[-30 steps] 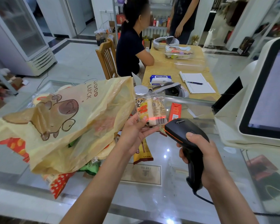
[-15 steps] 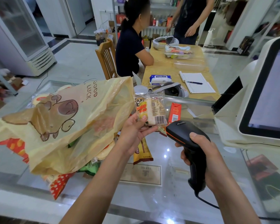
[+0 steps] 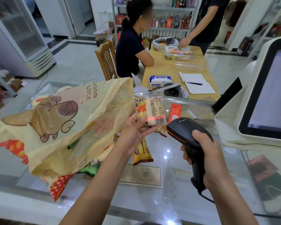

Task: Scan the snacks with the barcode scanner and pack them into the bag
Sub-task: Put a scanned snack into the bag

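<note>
The snack [image 3: 150,111] is held up above the glass counter [image 3: 169,200], just past the frame's centre toward 12 o'clock. It is a small clear wrapper with a pale white slab inside. A cartoon face and a yellow-and-red label run down its left side, fine print and a QR code fill the middle, and the barcode sits at its 5 o'clock corner. A red scan line glows across the top of that barcode.

The left hand [image 3: 133,132] pinches the wrapper's lower edge, thumb on the front and fingers behind. The right hand [image 3: 206,159] is wrapped round the handle of the black, orange-trimmed scanner [image 3: 185,135], thumb on its head. The scanner's nose sits just beside the snack at 4 o'clock.

At the snack's 9 o'clock lies the yellow bag [image 3: 63,124], printed with a brown cartoon animal and "GOOD LUCK", draped over other packets. A red carton [image 3: 174,112] stands at the snack's 3 o'clock.
</note>
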